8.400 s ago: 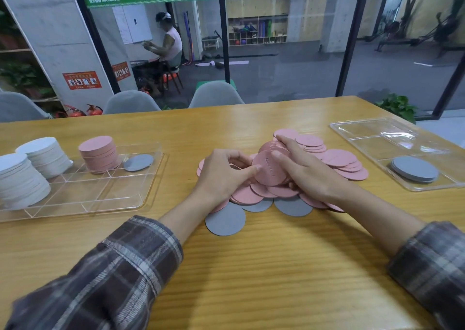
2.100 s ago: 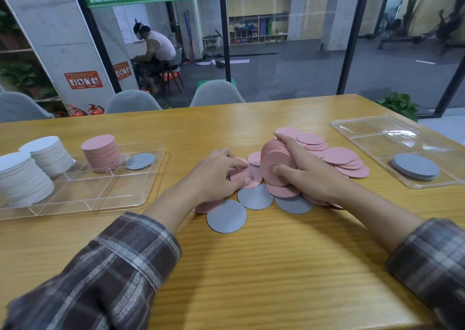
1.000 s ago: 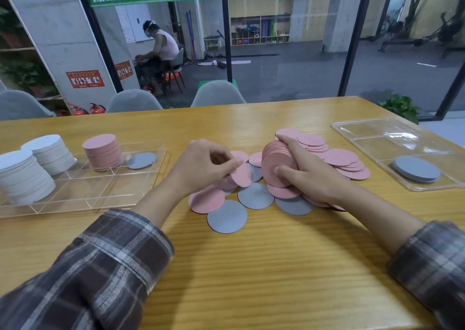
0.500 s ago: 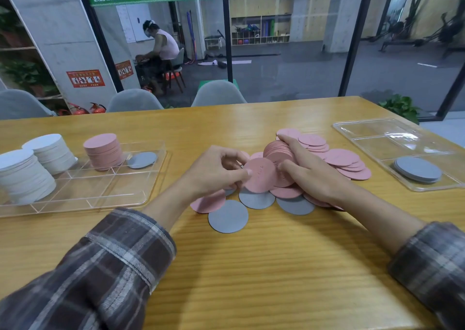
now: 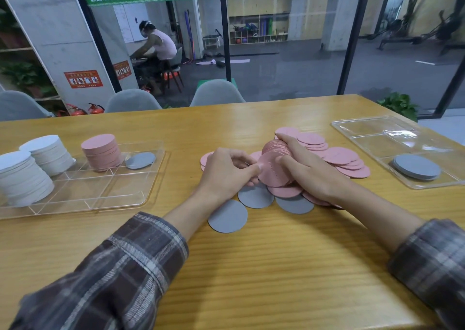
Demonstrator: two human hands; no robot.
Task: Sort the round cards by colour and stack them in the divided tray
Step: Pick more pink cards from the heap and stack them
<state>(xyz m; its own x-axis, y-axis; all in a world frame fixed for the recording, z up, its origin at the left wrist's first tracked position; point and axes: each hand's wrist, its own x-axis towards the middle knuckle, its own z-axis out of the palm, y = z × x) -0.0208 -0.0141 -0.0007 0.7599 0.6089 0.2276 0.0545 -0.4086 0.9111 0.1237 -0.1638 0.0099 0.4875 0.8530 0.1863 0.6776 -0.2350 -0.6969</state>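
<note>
The left grip (image 5: 226, 176) had brought a pink card (image 5: 273, 172) across and now pinched it onto the bundle (image 5: 275, 145) clasped in the right grip (image 5: 307, 173) (grey cards (image 5: 255, 196) lay just beneath). The pink gathering seemed further along, while the divided tray (image 5: 88, 190) stood well left of both grips.

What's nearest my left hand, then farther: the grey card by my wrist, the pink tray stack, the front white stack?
1. Grey card, beside the left hand, at its wrist.
2. Pink stack, in the left tray.
3. Front white stack, far left.

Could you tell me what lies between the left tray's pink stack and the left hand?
Head view: a grey card in that tray, then bare wooden table.
</note>
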